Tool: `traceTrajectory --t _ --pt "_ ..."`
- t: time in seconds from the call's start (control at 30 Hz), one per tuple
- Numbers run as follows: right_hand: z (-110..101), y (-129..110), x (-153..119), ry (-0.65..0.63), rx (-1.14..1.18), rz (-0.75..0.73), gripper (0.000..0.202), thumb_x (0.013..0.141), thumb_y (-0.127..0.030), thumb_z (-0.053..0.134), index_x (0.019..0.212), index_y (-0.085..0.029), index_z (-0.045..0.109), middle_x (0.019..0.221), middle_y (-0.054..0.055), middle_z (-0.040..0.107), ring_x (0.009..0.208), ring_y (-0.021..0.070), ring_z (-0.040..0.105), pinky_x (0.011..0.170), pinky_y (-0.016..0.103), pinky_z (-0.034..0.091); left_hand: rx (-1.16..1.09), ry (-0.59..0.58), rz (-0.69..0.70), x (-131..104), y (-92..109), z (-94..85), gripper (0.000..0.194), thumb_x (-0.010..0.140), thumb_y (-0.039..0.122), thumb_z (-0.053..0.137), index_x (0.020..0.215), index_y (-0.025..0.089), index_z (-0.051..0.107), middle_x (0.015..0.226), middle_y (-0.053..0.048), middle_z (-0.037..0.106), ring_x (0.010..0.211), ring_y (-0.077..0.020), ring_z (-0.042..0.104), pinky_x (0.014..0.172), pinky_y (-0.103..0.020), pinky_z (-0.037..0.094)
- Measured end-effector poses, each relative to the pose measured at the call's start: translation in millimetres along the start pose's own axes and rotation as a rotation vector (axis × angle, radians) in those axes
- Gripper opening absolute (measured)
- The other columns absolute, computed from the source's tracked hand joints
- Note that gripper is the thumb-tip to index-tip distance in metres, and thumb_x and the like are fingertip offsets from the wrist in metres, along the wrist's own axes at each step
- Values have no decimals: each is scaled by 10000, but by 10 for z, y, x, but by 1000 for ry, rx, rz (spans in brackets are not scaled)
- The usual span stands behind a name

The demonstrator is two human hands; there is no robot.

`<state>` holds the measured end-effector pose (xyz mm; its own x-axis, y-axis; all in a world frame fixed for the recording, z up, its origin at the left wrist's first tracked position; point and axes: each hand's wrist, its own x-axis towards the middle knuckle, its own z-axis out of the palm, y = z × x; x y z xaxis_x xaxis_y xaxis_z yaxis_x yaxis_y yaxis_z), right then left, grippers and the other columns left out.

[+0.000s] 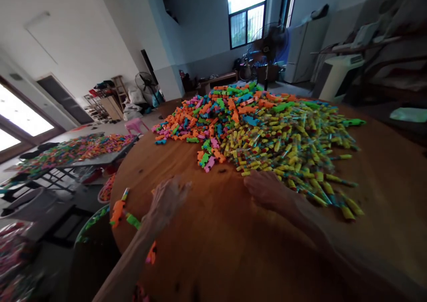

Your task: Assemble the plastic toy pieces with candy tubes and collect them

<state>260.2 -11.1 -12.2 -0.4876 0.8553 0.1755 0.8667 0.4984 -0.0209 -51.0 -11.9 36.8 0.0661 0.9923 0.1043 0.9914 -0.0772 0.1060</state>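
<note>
Head view: our right grip (pixel 263 188) sits at the near edge of the heaped yellow tubes (pixel 295 148); we cannot tell whether it is closed on one. Our left grip (pixel 167 196) blurs over the brown surface (pixel 207 226), its fingers' state unclear to us. Beyond, colourful toys (pixel 191 119) lie heaped against the tubes.

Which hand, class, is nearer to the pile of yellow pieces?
Right. The right hand is at the near edge of the yellow pile; the left hand is farther off, to its left.
</note>
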Motion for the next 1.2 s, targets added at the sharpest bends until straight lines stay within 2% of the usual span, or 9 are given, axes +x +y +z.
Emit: traceTrajectory --t 0.07,0.2,0.33,0.43,0.57,0.73,0.83,1.03,1.2 --pt "32 -32 3 24 -25 -18 148 841 -134 586 953 -193 662 1003 99 641 858 206 547 715 305 353 -88 4 36 246 201 130 386 981 483 454 1130 205 675 1065 -142 722 947 -296 684 780 -371 466" --pt "175 -143 -11 119 1 -141 180 856 -88 538 941 -191 659 1010 89 631 867 192 517 749 308 360 -180 61 -38 761 450 394 357 955 450 482 1052 175 687 960 -161 713 886 -296 671 720 -355 452" --pt "313 -213 -55 185 56 -164 218 921 -77 466 892 -189 649 991 77 623 860 184 498 786 318 374 -246 101 -81 1109 445 584 190 846 333 596 836 165 685 724 -79 649 706 -221 621 606 -284 391" --pt "350 -194 -56 216 72 -182 210 953 -108 470 945 -191 663 1030 88 625 915 203 522 818 340 387 -310 135 -82 1185 358 639 191 811 297 592 690 156 636 586 -2 520 594 -161 536 548 -245 327" --pt "369 -121 69 118 93 -177 144 909 -131 538 924 -171 675 1043 115 625 837 201 548 716 328 383 -395 141 46 958 202 574 211 824 316 569 732 141 644 608 29 481 590 -118 467 550 -222 306" --pt "314 -89 239 33 164 -130 158 875 -110 534 933 -153 675 954 85 629 730 156 517 622 290 313 -459 -25 339 355 52 465 195 846 338 604 863 177 712 721 16 612 671 -120 520 626 -220 380" --pt "239 -126 254 9 220 -120 159 887 -120 519 897 -157 673 919 71 619 687 141 473 588 298 262 -424 -72 455 115 39 460 168 878 310 602 905 198 725 785 -7 668 708 -141 562 659 -241 408" --pt "267 -224 212 72 233 -178 214 920 -118 475 1000 -152 670 912 70 593 703 151 442 613 309 281 -376 -63 499 60 246 483 296 918 300 612 1193 234 697 1077 -70 708 960 -213 645 851 -327 500" --pt "287 -250 200 96 198 -187 209 955 -140 447 968 -145 656 915 79 596 735 161 456 641 319 311 -377 -83 540 68 434 485 219 975 245 546 1087 235 735 1024 -59 714 964 -207 635 867 -336 488"
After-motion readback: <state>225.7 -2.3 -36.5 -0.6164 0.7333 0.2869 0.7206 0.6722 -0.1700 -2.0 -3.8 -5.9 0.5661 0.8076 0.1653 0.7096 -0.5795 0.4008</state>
